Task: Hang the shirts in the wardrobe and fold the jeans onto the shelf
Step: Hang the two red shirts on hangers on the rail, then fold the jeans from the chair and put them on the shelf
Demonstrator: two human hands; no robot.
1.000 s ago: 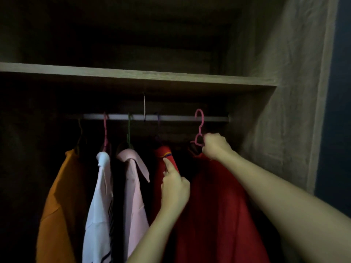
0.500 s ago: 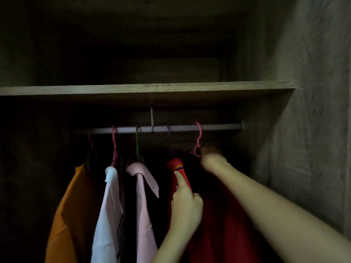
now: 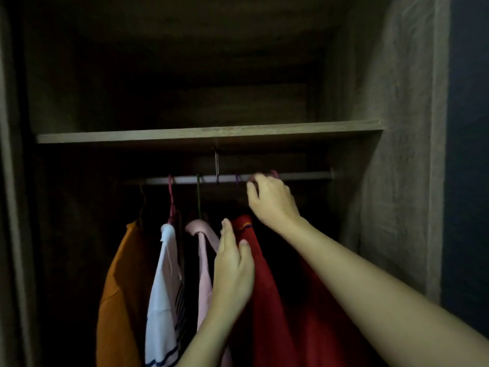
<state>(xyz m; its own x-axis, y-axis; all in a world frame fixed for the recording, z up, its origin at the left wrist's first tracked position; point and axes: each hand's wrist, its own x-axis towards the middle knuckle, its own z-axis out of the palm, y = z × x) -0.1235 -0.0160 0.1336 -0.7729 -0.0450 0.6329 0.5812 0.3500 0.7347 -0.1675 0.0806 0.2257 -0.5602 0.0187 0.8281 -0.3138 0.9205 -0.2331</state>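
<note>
Right hand (image 3: 272,200) hides hook (image 3: 275,174) (grip unclear), left hand (image 3: 232,268) on shirt (image 3: 267,300)

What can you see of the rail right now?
The rail is a pale, metal-looking round bar, level just under the shelf. Its right end meets the side wall; its left end fades into the dark. A thin bracket from the shelf holds its middle. At least four hanger hooks sit over it. The right hand curls at the rightmost hook; contact is hidden.
</note>
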